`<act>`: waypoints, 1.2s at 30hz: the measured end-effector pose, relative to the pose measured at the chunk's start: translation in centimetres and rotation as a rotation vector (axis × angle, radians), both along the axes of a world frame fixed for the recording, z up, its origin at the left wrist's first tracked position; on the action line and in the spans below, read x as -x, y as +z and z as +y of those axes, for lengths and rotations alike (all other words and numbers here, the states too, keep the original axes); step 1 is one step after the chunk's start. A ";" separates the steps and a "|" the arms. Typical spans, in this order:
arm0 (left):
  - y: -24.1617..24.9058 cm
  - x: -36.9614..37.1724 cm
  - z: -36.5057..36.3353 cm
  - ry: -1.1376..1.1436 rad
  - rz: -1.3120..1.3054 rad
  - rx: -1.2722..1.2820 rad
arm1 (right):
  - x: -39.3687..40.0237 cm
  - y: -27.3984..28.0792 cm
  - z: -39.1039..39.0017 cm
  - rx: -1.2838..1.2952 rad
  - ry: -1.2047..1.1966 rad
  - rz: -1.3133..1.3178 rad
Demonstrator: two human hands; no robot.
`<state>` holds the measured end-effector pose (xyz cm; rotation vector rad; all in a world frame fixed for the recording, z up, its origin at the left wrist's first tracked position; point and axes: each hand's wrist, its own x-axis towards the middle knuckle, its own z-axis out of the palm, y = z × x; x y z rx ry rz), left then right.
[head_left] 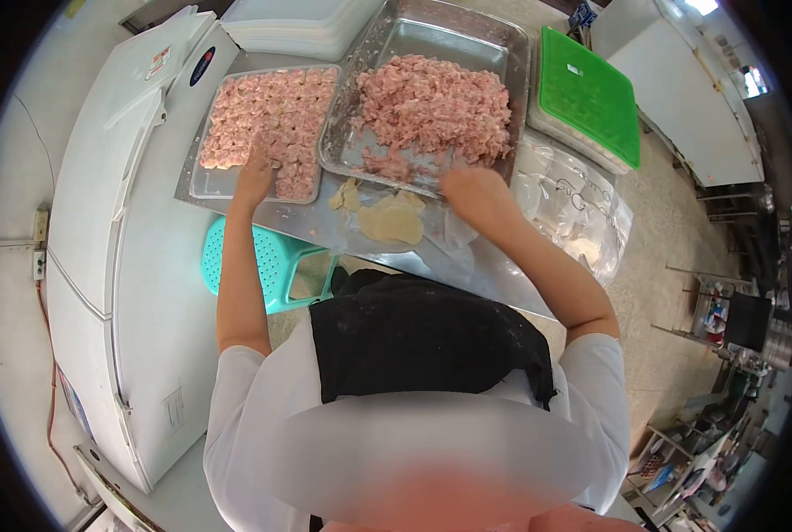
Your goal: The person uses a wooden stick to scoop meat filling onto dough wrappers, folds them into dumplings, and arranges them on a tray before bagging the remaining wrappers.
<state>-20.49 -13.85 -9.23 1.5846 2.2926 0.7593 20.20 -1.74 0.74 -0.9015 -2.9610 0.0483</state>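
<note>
- Hands are well apart over the table [303,218]. The left hand [254,173] reaches down by the near edge of the clear tray [219,184], fingers extended among the rounds of meat [276,102]; whether they pinch one, I can't tell. The right hand [478,197] looks curled at the near rim of the metal pan [440,37], but blur hides any grip.
- Rounds sit packed close in the tray at the table's left corner, so a fingertip coming in low might squash or tip a neighbour.
- That tray lies right by the table's near edge, above the turquoise stool [254,257]; a forearm or sleeve catching its rim could pull it over.
- Minced meat [440,102] is heaped in the pan, with smears toward its near side; a hurried scoop could drag scraps over the rim.
- Wrappers [392,220] lie loose near the table's near edge, between the hands. Damp fingers could make them stick together or tear, and a brush of the apron [431,341] might knock one off.
</note>
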 end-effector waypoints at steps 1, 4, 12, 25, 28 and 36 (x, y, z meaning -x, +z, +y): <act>0.3 -0.9 -0.3 0.004 0.001 0.004 | -0.4 0.7 -0.2 0.034 0.068 -0.069; 2.5 -3.5 -0.5 0.066 -0.082 0.050 | -1.0 4.3 3.4 0.143 -0.030 -0.203; 3.5 -8.5 -1.9 0.141 0.293 -0.057 | -1.9 0.6 3.9 0.058 0.200 -0.013; 1.0 -21.7 -0.3 -0.590 -0.114 -0.165 | 2.9 1.4 6.4 0.174 0.062 0.082; 1.4 -20.8 -0.6 -0.590 -0.218 -0.199 | 5.3 -3.6 7.3 0.088 0.135 0.101; 2.2 -16.1 -2.2 0.064 -1.801 -0.001 | 4.5 -5.0 4.2 0.725 0.026 0.198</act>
